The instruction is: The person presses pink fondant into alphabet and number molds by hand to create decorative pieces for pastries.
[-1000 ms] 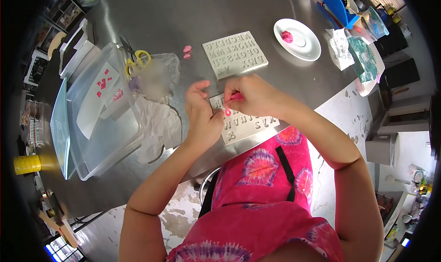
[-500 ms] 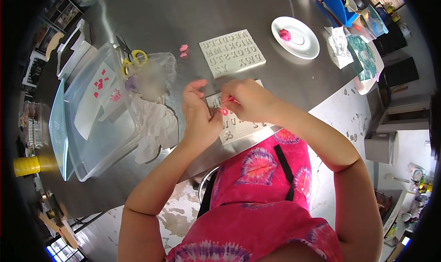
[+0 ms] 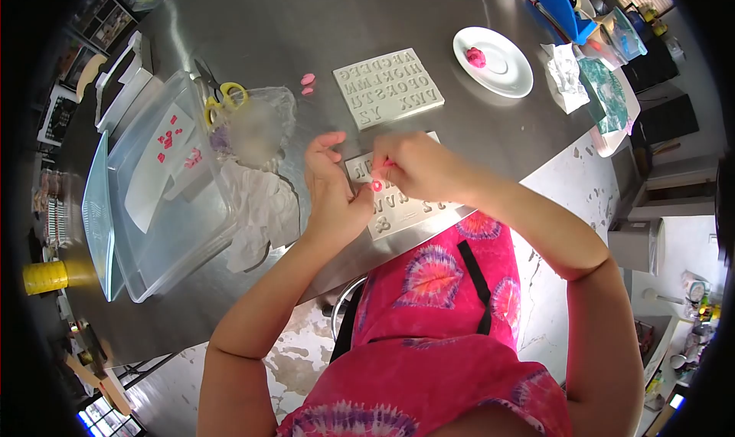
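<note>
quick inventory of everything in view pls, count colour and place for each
table: 1, grey, centre
near mould: 1, off-white, table edge
far mould: 1, off-white, beyond it
ring: 1, pink, on near mould
paste: 1 piece, pink, right fingertips
loose pieces: 2, pink, left of far mould
plate: 1, white, right
lump: 1, pink, on plate
tub: 1, clear, left
small bits: several, pink, in tub
scissors: 1, yellow-handled, beside tub
plastic bag: 1, clear, beside scissors
crumpled sheets: 2, white, beside tub and far right
edge clutter: too small to count
left hand: 1, bare, by near mould
right hand: 1, bare, over near mould
</note>
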Available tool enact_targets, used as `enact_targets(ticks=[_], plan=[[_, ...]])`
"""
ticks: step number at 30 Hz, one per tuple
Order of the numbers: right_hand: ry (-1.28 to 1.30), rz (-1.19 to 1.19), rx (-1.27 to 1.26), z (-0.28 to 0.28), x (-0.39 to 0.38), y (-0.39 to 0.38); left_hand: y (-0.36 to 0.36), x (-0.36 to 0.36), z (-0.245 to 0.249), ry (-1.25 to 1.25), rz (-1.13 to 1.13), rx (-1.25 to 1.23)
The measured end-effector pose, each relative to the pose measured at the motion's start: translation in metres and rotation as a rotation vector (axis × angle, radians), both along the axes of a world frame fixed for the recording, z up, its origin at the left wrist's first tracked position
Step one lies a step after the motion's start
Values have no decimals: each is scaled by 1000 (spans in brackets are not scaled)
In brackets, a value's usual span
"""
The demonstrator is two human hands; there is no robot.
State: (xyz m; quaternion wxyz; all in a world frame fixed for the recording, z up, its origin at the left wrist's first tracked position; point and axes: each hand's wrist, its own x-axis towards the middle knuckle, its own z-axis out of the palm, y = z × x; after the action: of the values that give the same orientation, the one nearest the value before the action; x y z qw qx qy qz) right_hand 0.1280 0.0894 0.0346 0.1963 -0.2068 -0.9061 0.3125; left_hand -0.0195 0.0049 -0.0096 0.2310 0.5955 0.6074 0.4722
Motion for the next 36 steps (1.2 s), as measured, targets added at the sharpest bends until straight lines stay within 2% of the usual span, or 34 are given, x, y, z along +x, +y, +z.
enact_targets(ticks=[2, 3, 5, 6, 8, 11, 14, 17, 21, 24, 29, 32, 36], plan=[[-260, -120, -394, 15, -2, 4, -1, 0, -2, 2, 5, 17], [-261, -118, -394, 12, -2, 4, 0, 0, -4, -4, 3, 27], [-151, -18, -211, 2, -1, 2, 0, 0, -4, -11, 3, 36], [-152, -14, -213, 2, -2, 1, 0, 1, -1, -9, 8, 18], [-166, 17, -31, 2, -3, 0, -1, 0, 0, -5, 10, -2], [-187, -11, 21, 5, -5, -5, 0, 2, -4, 44, 4, 8], [-217, -11, 21, 4, -5, -7, 1, 3, -10, -90, 24, 32], [-109, 29, -114, 2, -1, 2, 1, 2, -3, 24, 28, 20], [-173, 17, -236, 9, 0, 4, 1, 1, -4, 62, 15, 12], [-178, 11, -190, 6, -2, 3, 2, 0, -8, 86, 24, 7], [-218, 57, 65, 5, -5, -3, 1, 0, -1, 51, 6, -60], [-194, 67, 121, 1, -4, -8, 1, -1, -5, 8, 1, -49], [-186, 58, 82, 0, -2, -5, 3, -1, -7, 68, 13, 0]])
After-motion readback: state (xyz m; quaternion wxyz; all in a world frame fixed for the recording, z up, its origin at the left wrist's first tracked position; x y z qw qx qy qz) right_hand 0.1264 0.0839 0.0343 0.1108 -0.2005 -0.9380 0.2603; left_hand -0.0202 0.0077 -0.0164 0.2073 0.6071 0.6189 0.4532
